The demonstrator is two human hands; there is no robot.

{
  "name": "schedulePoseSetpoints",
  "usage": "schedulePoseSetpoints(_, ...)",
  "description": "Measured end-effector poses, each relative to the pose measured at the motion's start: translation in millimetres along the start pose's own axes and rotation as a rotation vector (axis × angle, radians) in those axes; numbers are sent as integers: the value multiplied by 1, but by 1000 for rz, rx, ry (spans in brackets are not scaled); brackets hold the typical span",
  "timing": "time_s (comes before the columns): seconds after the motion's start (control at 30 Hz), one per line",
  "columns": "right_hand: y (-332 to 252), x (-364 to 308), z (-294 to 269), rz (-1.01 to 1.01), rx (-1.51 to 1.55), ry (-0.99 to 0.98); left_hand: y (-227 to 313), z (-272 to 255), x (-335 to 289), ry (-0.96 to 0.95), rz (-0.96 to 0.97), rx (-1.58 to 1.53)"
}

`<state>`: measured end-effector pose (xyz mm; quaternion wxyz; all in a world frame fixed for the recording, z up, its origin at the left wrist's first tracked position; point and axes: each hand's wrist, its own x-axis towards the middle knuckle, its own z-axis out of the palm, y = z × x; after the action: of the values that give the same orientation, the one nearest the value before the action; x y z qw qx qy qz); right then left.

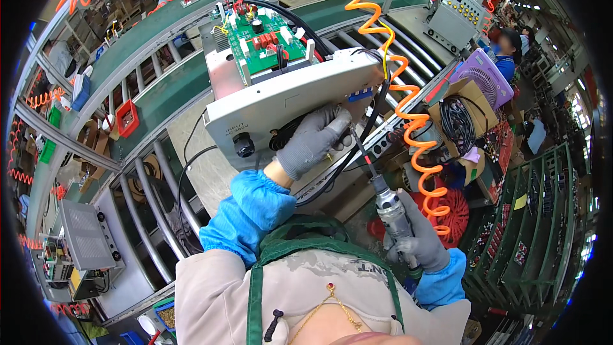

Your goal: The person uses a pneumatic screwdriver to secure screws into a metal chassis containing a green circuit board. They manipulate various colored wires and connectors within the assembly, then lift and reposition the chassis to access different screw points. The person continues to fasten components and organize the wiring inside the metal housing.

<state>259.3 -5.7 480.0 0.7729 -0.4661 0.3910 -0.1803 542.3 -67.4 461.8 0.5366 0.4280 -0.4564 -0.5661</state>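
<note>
A white metal panel (pixel 300 89) of an electrical unit stands tilted in front of me on the roller line. Behind it sits a green circuit board (pixel 274 51) with red and white components. My left hand (pixel 313 140), in a grey glove, lies against the panel's near face with its fingers curled together close to the bit's tip. What those fingers pinch, if anything, is hidden. My right hand (pixel 418 239), also gloved, grips a silver power screwdriver (pixel 394 214). Its long bit slants up and left toward the panel beside my left fingertips; whether it touches cannot be made out.
An orange coiled hose (pixel 415 118) hangs close to the screwdriver. Black cables (pixel 332 182) loop under the panel. Metal rollers (pixel 143 207) run to the left. Green racks (pixel 517 236) and a cardboard box of cables (pixel 460 118) stand at right. A co-worker (pixel 507 51) is beyond.
</note>
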Motion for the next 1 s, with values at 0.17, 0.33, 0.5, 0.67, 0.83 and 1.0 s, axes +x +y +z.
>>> schedulePoseSetpoints(0.17, 5, 8, -2, -35, 111, -80, -10, -12, 1, -87, -22, -198)
schedulePoseSetpoints(0.33, 8, 22, -5, -84, 107, -71, 12, -19, -48, -226, -25, 76)
schedulePoseSetpoints(0.5, -3, 31, -5, -82, 23, 33, 126, -61, -84, -594, 631, 558)
schedulePoseSetpoints(0.67, -8, 32, -4, -92, 57, 25, 178, -91, -13, -120, 442, 986)
schedulePoseSetpoints(0.83, -13, 32, 2, -77, 20, 57, 145, -84, 79, -432, 560, 1388)
schedulePoseSetpoints(1.0, -18, 29, 8, -45, -49, 82, 107, -58, 145, -742, 604, 1498)
